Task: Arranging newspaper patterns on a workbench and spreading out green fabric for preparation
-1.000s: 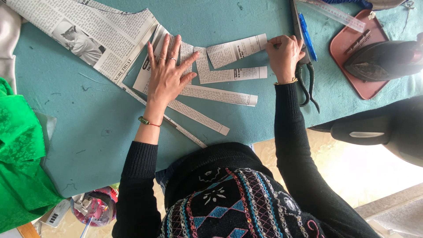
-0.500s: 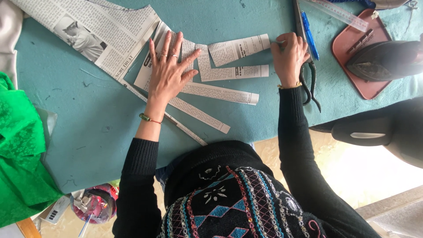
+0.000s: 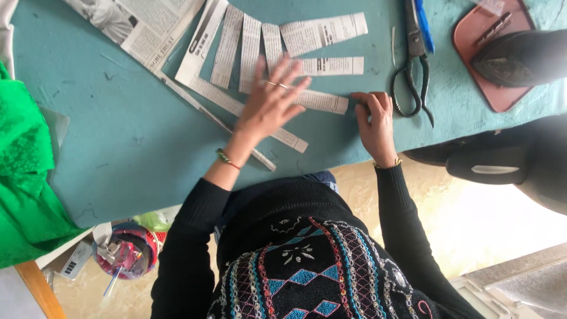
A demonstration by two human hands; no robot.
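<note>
Head view is showing about eight newspaper strips lying mid-table, the left hand pressing flat and released on them, the right hand fingering one strip's end, one pair of scissors lying just right, and bare teal table lying open to the left.

Teal desk with wooden edge at lower left. Pale tiled floor beneath, brightly sunlit. Green cloth draped over the desk's left side.

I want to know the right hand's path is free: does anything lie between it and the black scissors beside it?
Nothing visible does. The right hand rests on the teal table cover, and only bare cover separates it from the black-handled metal scissors.
</note>
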